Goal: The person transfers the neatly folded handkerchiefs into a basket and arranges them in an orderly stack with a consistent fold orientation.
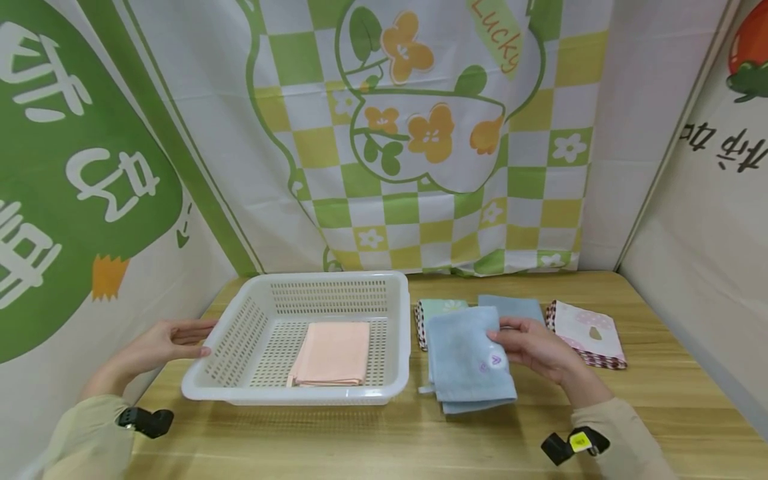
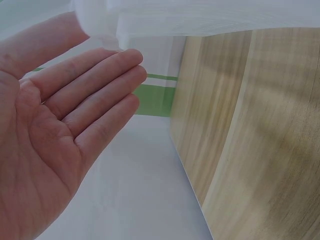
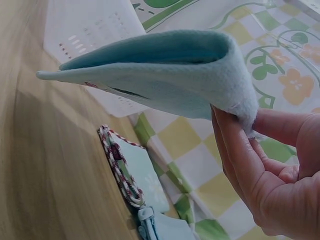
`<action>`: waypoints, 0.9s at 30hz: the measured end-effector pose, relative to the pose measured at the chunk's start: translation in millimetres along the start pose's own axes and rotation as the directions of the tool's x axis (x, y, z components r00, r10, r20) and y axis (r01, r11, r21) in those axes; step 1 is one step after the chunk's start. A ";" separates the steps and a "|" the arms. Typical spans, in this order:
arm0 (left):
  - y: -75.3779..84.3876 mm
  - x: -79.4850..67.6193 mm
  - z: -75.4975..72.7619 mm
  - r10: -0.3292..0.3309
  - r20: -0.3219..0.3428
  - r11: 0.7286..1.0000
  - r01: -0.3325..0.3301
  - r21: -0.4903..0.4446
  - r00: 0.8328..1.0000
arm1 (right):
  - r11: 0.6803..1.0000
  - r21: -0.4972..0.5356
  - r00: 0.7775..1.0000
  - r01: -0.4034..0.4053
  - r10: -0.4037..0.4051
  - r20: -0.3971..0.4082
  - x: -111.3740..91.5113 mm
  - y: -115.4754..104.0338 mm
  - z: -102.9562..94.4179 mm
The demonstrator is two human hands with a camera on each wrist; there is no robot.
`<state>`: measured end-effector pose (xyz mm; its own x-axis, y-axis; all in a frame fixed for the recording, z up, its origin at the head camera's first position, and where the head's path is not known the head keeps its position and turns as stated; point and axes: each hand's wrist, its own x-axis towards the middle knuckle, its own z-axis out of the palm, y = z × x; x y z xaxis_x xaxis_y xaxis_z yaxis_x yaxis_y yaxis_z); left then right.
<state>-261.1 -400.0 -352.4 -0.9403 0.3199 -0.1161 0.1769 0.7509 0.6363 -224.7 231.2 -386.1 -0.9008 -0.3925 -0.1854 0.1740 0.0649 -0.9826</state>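
Note:
My right hand pinches a folded light blue towel by its right edge, between thumb and fingers. The towel hangs above the table to the right of a white plastic basket, and its fold shows in the right wrist view. Small purple marks are on its face. A folded pink towel lies inside the basket. At the basket's left side is my left hand, thumb at the rim. Its fingers are straight and sit just under the rim in the left wrist view.
Behind the held towel lie a folded green towel with a checked edge and a second blue towel, both partly hidden. A folded white towel with a checked edge lies to the right. Printed cloth hangs behind the wooden table.

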 end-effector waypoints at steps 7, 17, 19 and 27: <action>0.9 0.7 -0.2 -0.017 0.009 1.000 0.017 0.011 1.000 | 1.000 -0.001 1.000 -0.009 0.009 -0.021 -1.1 -5.4 -2.9; 2.0 0.1 -0.6 -0.010 0.017 1.000 0.011 -0.019 1.000 | 1.000 0.024 0.999 0.016 -0.015 -0.028 -2.7 -12.3 -4.2; 2.0 0.1 -0.4 -0.014 0.016 1.000 0.014 -0.011 1.000 | 0.999 0.033 1.000 0.019 -0.019 -0.019 -2.3 -12.9 -4.8; 2.4 0.2 -0.2 -0.017 0.010 1.000 0.017 0.015 1.000 | 0.998 0.048 1.000 0.030 -0.030 0.000 0.3 -16.3 -7.4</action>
<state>-260.9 -398.2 -350.8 -0.9404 0.3122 -0.1345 0.1648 0.7647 0.6230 -230.8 236.8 -370.2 -0.9056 -0.3944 -0.1560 0.1657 0.0095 -0.9861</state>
